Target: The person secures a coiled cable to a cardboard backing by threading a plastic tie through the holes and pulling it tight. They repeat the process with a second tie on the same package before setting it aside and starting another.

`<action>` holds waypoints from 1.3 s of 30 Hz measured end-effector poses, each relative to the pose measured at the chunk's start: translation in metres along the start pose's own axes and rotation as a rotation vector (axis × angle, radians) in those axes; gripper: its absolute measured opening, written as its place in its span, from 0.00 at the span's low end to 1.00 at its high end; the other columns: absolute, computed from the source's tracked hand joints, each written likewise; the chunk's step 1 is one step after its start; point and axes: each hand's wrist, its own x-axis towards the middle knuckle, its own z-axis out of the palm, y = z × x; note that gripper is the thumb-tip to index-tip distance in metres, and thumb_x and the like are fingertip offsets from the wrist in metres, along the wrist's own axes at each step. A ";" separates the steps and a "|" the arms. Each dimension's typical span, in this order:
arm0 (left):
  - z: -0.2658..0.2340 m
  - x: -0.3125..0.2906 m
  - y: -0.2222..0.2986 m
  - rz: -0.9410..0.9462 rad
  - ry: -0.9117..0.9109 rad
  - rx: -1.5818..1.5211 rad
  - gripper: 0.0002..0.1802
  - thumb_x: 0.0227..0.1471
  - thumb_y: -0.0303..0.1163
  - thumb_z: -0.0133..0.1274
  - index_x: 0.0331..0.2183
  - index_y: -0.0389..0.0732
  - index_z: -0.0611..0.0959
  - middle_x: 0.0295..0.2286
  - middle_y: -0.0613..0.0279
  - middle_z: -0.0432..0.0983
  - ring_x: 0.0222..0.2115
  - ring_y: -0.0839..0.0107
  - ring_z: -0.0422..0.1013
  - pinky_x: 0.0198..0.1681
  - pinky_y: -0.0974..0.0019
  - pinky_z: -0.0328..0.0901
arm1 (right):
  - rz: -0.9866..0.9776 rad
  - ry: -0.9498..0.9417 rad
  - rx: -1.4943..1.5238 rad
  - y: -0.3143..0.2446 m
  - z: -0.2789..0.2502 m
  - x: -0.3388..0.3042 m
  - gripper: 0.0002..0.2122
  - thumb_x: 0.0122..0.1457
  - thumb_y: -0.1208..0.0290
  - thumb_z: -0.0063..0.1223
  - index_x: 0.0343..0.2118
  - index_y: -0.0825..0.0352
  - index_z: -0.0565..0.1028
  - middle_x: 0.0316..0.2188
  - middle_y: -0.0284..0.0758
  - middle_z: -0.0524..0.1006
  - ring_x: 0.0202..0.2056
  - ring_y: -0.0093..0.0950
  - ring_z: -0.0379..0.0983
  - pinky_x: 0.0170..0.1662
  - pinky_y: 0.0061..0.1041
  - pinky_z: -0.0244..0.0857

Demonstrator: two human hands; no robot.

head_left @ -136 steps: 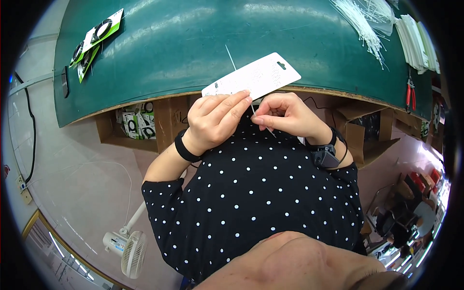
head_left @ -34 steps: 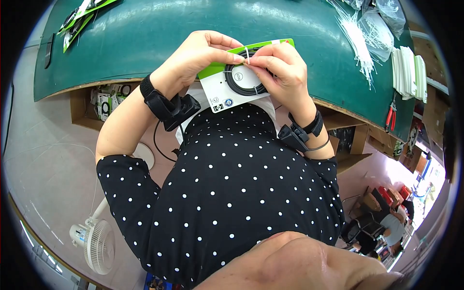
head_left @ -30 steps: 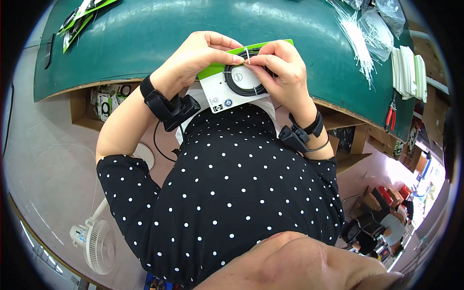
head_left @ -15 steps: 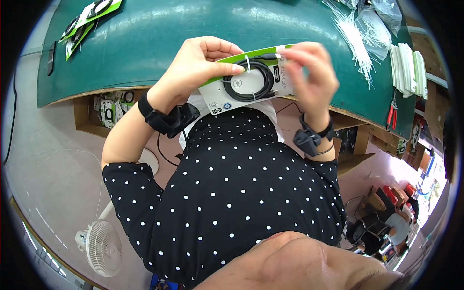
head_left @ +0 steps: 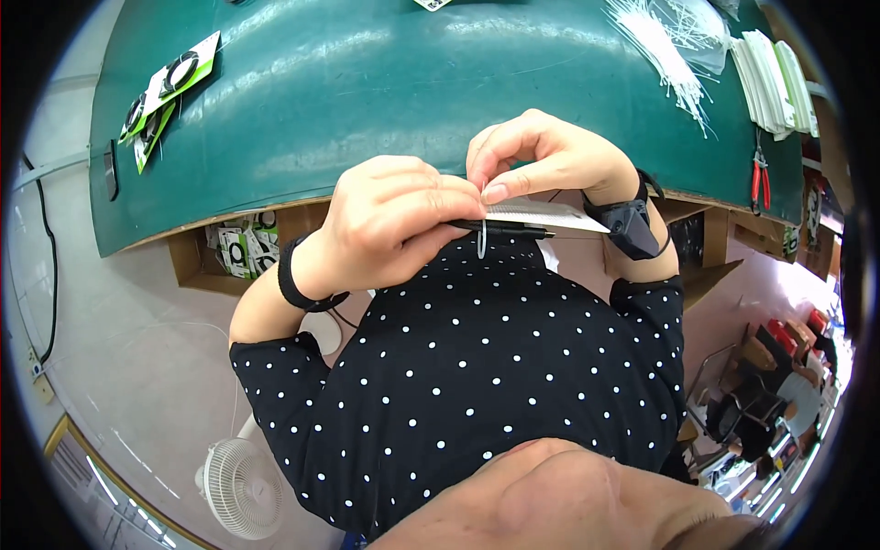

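Note:
A cable card (head_left: 564, 216) is held nearly edge-on above my lap at the table's front edge. Its black coiled cable (head_left: 524, 230) shows along the underside. My left hand (head_left: 390, 222) is closed on the card's left part. A white cable tie (head_left: 483, 242) loops down around the card and cable beside my left fingertips. The fingers of my right hand (head_left: 564, 163) are pinched on the tie's upper end behind the card, close against my left fingers. The fingertips partly hide the tie, and the card's printed face is turned from view.
Carded black cables (head_left: 183, 75) lie at the table's left. White cable ties (head_left: 655, 46), a stack of pale cards (head_left: 763, 87) and red-handled cutters (head_left: 760, 183) lie at the right. Below the table sits a cardboard box (head_left: 190, 261) of carded cables; a fan (head_left: 240, 490) stands lower left.
The card has tipped from showing its printed face to nearly edge-on. My right hand has moved left and closed beside my left hand, whose grip has shifted to the card's left part.

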 end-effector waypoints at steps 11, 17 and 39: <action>0.002 0.004 -0.002 0.212 0.057 0.339 0.13 0.34 0.20 0.62 0.29 0.39 0.81 0.28 0.63 0.80 0.24 0.69 0.74 0.27 0.70 0.65 | -0.080 0.175 -0.058 0.002 0.003 0.000 0.04 0.54 0.77 0.57 0.30 0.73 0.76 0.29 0.34 0.75 0.30 0.19 0.70 0.33 0.15 0.65; 0.001 0.006 -0.004 0.183 0.064 0.358 0.13 0.34 0.19 0.61 0.29 0.39 0.81 0.28 0.63 0.80 0.25 0.68 0.74 0.27 0.70 0.65 | -0.120 0.531 -0.069 -0.006 -0.002 0.004 0.04 0.57 0.76 0.55 0.33 0.70 0.76 0.26 0.30 0.75 0.26 0.16 0.69 0.30 0.14 0.64; -0.001 0.012 -0.018 0.064 0.066 0.260 0.13 0.33 0.20 0.60 0.29 0.40 0.82 0.29 0.63 0.80 0.26 0.68 0.75 0.28 0.71 0.66 | -0.125 0.384 -0.149 -0.008 -0.009 0.006 0.06 0.52 0.73 0.59 0.28 0.72 0.77 0.24 0.31 0.76 0.25 0.17 0.71 0.29 0.16 0.65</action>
